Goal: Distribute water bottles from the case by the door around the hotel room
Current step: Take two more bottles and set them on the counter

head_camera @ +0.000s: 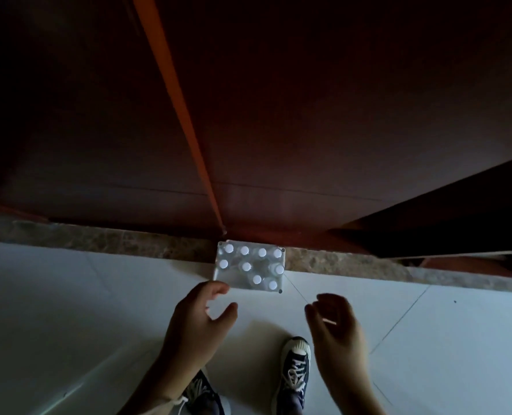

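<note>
A clear plastic case (pixel 224 278) stands on the floor against the foot of a dark red-brown door (pixel 278 130). Several water bottles with white caps (pixel 244 250) stand upright in it; its near left corner holds none. My left hand (pixel 200 319) hovers just in front of the case's near left corner, fingers curled and apart, holding nothing. My right hand (pixel 335 324) hangs in front and to the right of the case, fingers loosely bent, empty and slightly blurred. Neither hand touches the case.
Pale floor tiles (pixel 84 310) run up to a brown marble threshold strip (pixel 114 241) along the door. A dark panel or open door leaf (pixel 443 220) juts in at the right. My two sneakers (pixel 296 369) stand just behind the hands.
</note>
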